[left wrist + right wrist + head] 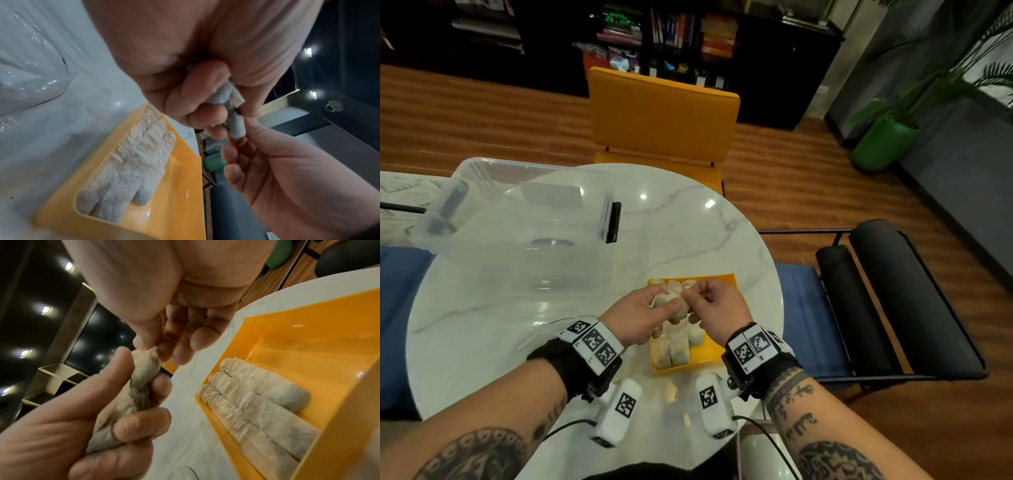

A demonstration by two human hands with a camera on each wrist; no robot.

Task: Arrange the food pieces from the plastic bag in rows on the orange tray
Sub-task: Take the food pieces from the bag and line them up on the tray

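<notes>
Both hands hover over the orange tray, sharing one pale wrapped food roll. My left hand grips the roll around its body, fingers curled. My right hand pinches the roll's far tip between thumb and forefinger. The left wrist view shows the roll poking out of the left fingers. In the right wrist view the right fingertips nip the tip of the roll. Several rolls lie side by side along the tray's left side. I cannot make out the plastic bag.
A large clear plastic box stands at the back left of the round marble table. An orange chair is across the table and a black chair at the right. The tray's right half is bare.
</notes>
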